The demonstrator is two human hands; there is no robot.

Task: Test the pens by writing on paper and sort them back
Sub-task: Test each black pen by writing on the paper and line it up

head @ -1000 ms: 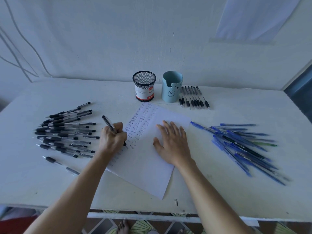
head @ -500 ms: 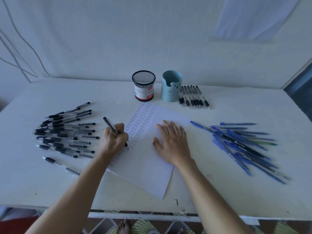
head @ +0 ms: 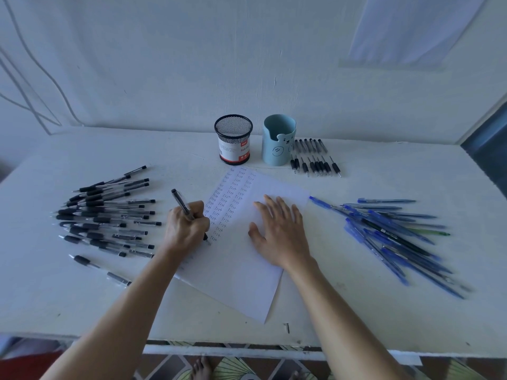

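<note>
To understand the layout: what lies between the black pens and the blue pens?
In the head view, the paper lies there; the left hand writes on it with a pen, and the right hand rests flat on it.

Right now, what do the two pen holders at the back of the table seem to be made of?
The black holder looks like metal wire mesh, matte black: a fine grid shows at its rim. The light blue holder looks like smooth moulded plastic or silicone, matte, with a rounded cut rim; which, I cannot tell.
</note>
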